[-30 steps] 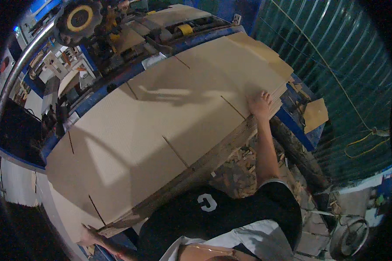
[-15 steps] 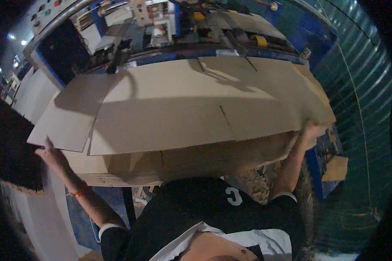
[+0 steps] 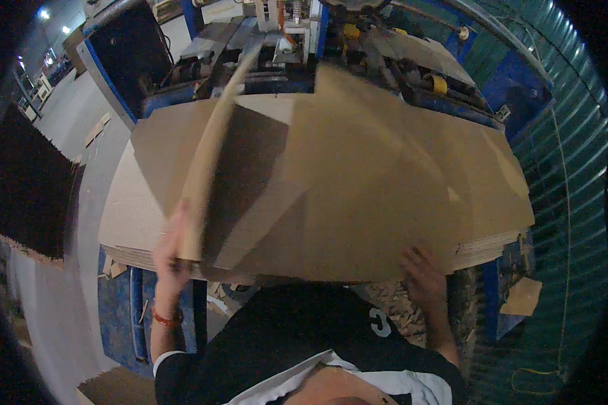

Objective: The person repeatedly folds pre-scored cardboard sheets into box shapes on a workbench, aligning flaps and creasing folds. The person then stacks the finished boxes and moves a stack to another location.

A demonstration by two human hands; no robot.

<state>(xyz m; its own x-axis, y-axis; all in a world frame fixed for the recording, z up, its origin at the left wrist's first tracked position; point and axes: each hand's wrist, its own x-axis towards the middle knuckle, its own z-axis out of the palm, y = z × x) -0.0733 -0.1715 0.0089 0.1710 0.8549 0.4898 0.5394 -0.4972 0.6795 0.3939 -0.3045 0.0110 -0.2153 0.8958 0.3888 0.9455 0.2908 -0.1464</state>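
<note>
A brown cardboard sheet (image 3: pixel 358 196) lies bent over on top of a stack of flat cardboard sheets (image 3: pixel 135 202) in front of me. Its left flap (image 3: pixel 209 162) stands up steeply, seen nearly edge-on. My left hand (image 3: pixel 172 246), smeared by motion, is closed at the near end of that flap. At the near right edge of the sheet, my right hand (image 3: pixel 422 270) has its fingers curled on the cardboard; its thumb is hidden. The sheet's right part is folded across and blurred toward its far corner.
Beyond the stack stands a blue-framed machine (image 3: pixel 290 61) with rollers and metal fittings. Cardboard scraps (image 3: pixel 392 300) litter the floor below the stack. A green corrugated wall (image 3: pixel 567 202) runs along the right. A dark bristly block (image 3: pixel 34 189) is at the left.
The sheet, held nearly flat and wide before, is now folded, with its left flap raised. Both hands have come inward, the right also nearer to me. My view has shifted slightly.
</note>
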